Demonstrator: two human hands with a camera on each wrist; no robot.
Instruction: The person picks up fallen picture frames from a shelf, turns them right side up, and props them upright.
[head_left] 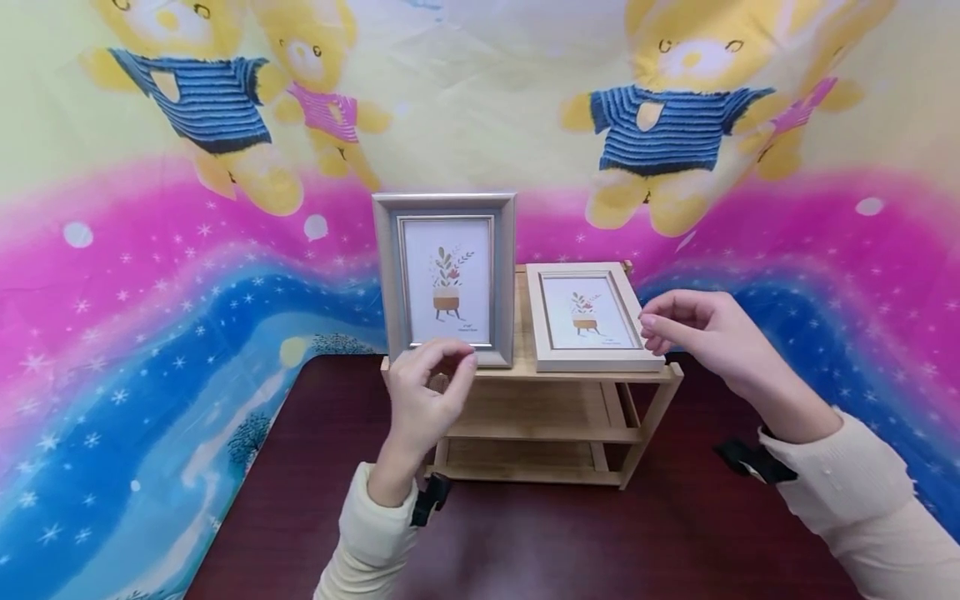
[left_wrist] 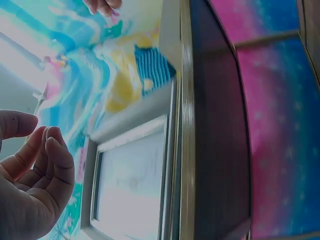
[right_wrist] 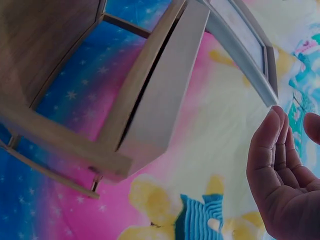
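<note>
A silver-grey picture frame [head_left: 506,275] stands upright at the left of the top shelf of a wooden rack [head_left: 555,432]. Beside it a smaller cream picture frame [head_left: 600,364] lies flat, picture side up. Both show a potted plant print. My left hand [head_left: 429,387] hovers in front of the grey frame's lower edge, fingers loosely curled, thumb and fingertips apart and nothing between them. Over by the cream frame's right edge is my right hand [head_left: 705,333]. Its fingers [right_wrist: 265,145] bend softly and it holds nothing.
The rack stands on a dark red-brown table [head_left: 300,500] and has lower shelves under the top one. Behind it hangs a cloth [head_left: 480,92] printed with teddy bears. Black straps [head_left: 430,500] sit around both sleeve cuffs.
</note>
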